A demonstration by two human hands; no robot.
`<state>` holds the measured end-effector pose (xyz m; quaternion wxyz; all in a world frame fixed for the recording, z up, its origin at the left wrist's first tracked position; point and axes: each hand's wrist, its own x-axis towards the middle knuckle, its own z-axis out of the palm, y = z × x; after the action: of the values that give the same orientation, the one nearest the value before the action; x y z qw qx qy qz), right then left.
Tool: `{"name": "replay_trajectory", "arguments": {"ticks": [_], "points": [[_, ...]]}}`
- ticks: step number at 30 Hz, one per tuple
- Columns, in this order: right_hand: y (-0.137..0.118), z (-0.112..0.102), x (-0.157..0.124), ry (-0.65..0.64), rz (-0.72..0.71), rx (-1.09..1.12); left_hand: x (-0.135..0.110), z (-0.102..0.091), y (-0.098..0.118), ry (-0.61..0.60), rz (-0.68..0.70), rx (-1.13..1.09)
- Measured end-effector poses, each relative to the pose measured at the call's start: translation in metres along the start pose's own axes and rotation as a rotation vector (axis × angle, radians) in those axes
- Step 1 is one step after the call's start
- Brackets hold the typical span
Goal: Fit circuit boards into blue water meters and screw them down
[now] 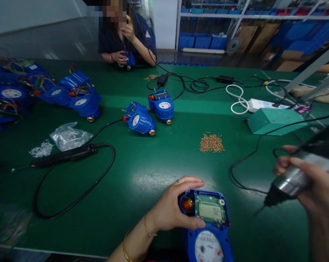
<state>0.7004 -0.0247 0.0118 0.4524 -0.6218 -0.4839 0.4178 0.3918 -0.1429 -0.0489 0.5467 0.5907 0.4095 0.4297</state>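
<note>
Head view: the left hand (175, 207) lies at the near edge of the green bench (153, 163), its fingers curled over the top left corner of a blue meter (208, 225) and its thumb pressed against the side. It clasps the housing rather than lying flat. The meter sits face up right at the near edge, with its small display above the round dial.

The right hand (314, 189) is wrapped tight round the barrel of an electric screwdriver (298, 174). The tool is tilted and its bit points down and left, in the air just to the right of the meter and not touching it. Its black cable loops away across the bench.

Further out lies a small heap of brass screws (211, 143), well apart from both hands. Beyond it two more meters (150, 112) stand side by side. A second screwdriver (63, 156) lies on the left near a clear plastic bag (70, 136), and a green box (273, 120) sits on the right. At the far side a co-worker (126, 36) sits holding another blue part.
</note>
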Motion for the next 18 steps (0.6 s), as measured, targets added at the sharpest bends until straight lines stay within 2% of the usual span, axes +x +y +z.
{"name": "replay_trajectory", "arguments": {"ticks": [2, 4, 8, 10, 13, 18], "points": [[-0.022, 0.015, -0.007, 0.061, -0.072, 0.327, 0.001, 0.0, 0.001, -0.012, -0.013, -0.006], [-0.037, 0.036, -0.013, 0.114, -0.137, 0.501, 0.001, -0.001, 0.001, -0.016, -0.023, -0.013], [-0.049, 0.076, -0.019, 0.186, -0.163, 0.702, 0.001, -0.002, 0.002, -0.017, -0.026, -0.026], [-0.05, 0.089, -0.019, 0.228, -0.107, 0.768, 0.001, -0.002, 0.002, -0.015, -0.029, -0.031], [-0.049, 0.097, -0.018, 0.248, -0.038, 0.817, 0.001, -0.002, 0.001, -0.013, -0.047, -0.046], [-0.048, 0.095, -0.015, 0.285, -0.067, 0.807, 0.001, -0.002, 0.0, -0.025, -0.05, -0.065]]}}
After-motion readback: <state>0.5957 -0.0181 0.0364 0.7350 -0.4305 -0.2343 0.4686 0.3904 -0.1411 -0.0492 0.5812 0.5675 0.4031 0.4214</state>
